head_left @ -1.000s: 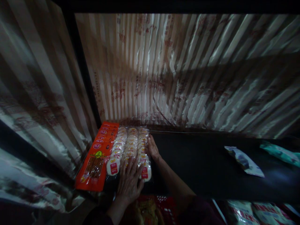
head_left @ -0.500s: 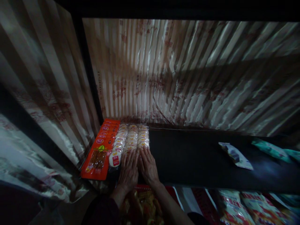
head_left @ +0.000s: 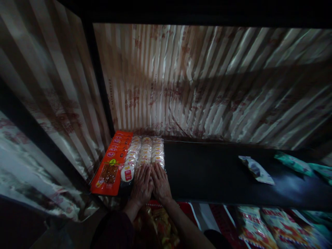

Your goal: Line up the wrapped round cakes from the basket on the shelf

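Rows of small white round snack packs [head_left: 145, 152] with red labels lie on the left end of a dark shelf [head_left: 207, 173]. My left hand [head_left: 142, 185] rests flat on the front of these packs, fingers stretched out. My right hand [head_left: 160, 183] lies flat beside it, touching it, on the right-hand rows. A stack of orange snack packets [head_left: 111, 166] sits just left of the white packs, against the wall.
Striped paper [head_left: 194, 83] lines the shelf's back and left side. A loose white packet [head_left: 255, 170] and green packets [head_left: 295, 162] lie on the right of the shelf. More bagged snacks [head_left: 259, 228] fill the lower shelf.
My right hand came off the right side of the white packs and now lies flat on their front beside my left hand. The view shifted slightly.
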The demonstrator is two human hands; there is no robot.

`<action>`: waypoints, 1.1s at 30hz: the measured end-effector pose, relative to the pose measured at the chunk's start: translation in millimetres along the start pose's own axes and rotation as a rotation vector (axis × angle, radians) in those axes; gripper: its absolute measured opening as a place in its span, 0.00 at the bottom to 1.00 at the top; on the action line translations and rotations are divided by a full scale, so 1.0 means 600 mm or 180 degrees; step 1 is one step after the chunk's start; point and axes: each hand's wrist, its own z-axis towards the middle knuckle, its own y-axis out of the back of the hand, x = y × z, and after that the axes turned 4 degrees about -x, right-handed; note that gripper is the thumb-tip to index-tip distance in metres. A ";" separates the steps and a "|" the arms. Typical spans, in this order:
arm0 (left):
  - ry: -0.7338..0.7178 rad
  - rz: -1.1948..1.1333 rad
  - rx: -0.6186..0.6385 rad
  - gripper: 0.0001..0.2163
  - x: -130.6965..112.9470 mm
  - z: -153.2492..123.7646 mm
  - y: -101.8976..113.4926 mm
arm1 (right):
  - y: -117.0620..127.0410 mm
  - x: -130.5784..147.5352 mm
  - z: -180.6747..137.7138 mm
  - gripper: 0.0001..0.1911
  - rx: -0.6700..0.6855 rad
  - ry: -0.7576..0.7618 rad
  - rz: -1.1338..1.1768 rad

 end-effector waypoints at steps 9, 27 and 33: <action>-0.0042 -0.0013 -0.0148 0.31 0.000 -0.004 0.001 | 0.012 0.006 0.005 0.30 0.0369 0.0042 -0.0060; -0.0055 0.0225 -0.0060 0.27 -0.001 0.001 0.003 | 0.012 0.008 0.004 0.29 0.0386 0.0038 -0.0036; -0.0173 0.0404 -0.0082 0.26 -0.003 -0.003 0.007 | 0.011 0.006 -0.006 0.29 -0.0146 0.0246 -0.0018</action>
